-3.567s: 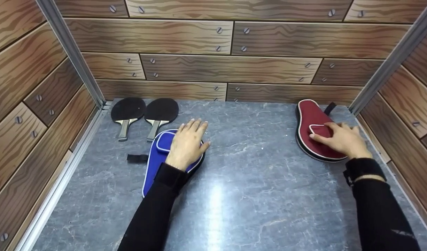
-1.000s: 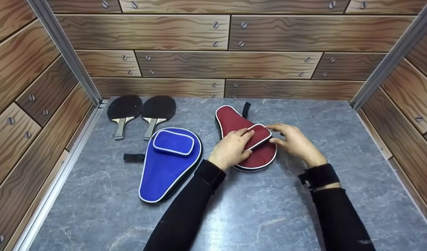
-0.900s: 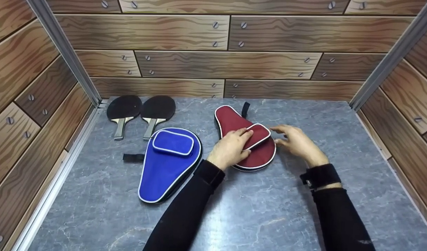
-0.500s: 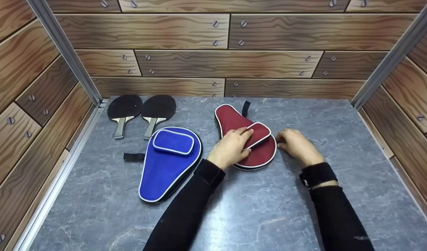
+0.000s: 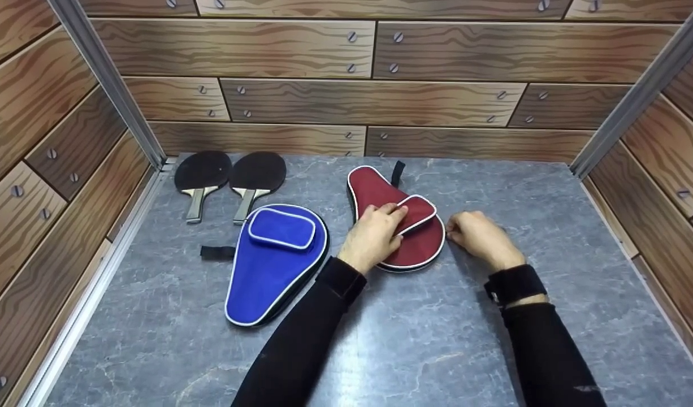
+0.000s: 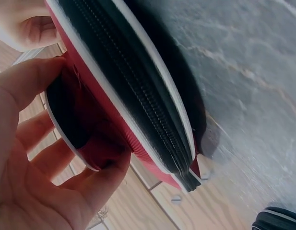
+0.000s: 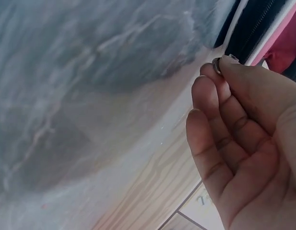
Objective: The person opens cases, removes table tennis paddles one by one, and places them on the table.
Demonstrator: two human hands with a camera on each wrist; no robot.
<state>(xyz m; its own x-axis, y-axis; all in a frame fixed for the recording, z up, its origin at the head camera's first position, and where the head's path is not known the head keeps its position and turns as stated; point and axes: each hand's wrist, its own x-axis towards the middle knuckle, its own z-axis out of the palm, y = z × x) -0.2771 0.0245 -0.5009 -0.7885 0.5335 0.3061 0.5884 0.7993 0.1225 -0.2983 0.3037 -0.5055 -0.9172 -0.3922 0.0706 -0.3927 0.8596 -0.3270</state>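
A red table tennis bat case (image 5: 417, 251) with white piping lies near the table's middle, its narrow end pointing away. My left hand (image 5: 370, 237) grips the raised pocket (image 5: 420, 212) on its front, thumb on one side and fingers on the other, as the left wrist view shows. At the case's right edge, my right hand (image 5: 485, 237) pinches a small metal zipper pull (image 7: 217, 65) between thumb and forefinger. The zipper (image 6: 133, 81) along the case's dark side looks closed where it shows.
A blue bat case (image 5: 261, 277) with a black strap (image 5: 217, 252) lies left of my left forearm. Two black table tennis bats (image 5: 202, 170) lie side by side at the back left. Wood-patterned walls (image 5: 301, 104) enclose the grey marbled table (image 5: 403, 350).
The red case has come from the far right to the middle. My left hand has gone from the blue case to the red one. My right fingers have closed on the zipper pull.
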